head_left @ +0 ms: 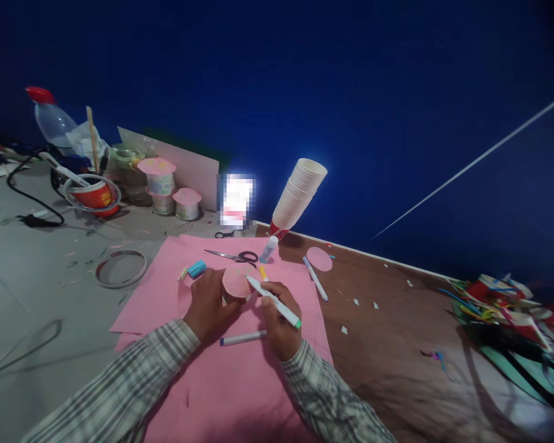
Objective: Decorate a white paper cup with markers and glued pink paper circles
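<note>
"Where are you holding the pink-topped cup (235,283)?"
"Over pink paper (221,381); my left hand (212,306) is gripping it, my right hand (281,320) clasping a marker (277,304) at its top. The grey-and-brown desk (80,326) is spreading around, a blue wall (397,123) rising behind."

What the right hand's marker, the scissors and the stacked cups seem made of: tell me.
Marker: probably smooth plastic, judging by its even white barrel. Scissors: apparently metal blades, given their grey sheen; black handles perhaps plastic. Stacked cups: matt paper, perhaps, from their dull white sides.
</note>
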`<state>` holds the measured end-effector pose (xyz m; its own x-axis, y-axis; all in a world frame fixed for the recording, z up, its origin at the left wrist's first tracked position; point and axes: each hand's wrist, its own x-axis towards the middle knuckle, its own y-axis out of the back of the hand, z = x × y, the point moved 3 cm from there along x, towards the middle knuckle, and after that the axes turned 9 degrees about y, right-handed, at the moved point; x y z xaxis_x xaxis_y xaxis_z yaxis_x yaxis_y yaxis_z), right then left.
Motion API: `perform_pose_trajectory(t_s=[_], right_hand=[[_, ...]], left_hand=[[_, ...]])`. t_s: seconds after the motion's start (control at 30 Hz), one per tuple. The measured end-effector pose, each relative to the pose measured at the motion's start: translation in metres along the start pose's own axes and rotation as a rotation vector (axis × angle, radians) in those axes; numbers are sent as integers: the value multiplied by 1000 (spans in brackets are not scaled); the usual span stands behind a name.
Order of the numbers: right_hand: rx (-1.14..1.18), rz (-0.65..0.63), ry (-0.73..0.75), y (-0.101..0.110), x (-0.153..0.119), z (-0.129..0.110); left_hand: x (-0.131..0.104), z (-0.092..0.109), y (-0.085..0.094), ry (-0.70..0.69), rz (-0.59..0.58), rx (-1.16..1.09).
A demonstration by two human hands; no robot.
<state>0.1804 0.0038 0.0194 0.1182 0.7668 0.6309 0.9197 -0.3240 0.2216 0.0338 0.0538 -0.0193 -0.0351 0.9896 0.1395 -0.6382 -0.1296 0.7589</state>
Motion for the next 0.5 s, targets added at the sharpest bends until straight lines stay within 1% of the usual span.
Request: perform_pose_trajectory(t_s=[0.1,0.27,0.5], right_hand=[[4,-15,4,0,-1,0],[14,8,6,3,-2,0],[20,-38,-18,1,-3,1]], left_hand=[[0,0,0,-31,21,-20],[0,-2,-1,-36,37,-29],[0,1,2,-52,40,-41]])
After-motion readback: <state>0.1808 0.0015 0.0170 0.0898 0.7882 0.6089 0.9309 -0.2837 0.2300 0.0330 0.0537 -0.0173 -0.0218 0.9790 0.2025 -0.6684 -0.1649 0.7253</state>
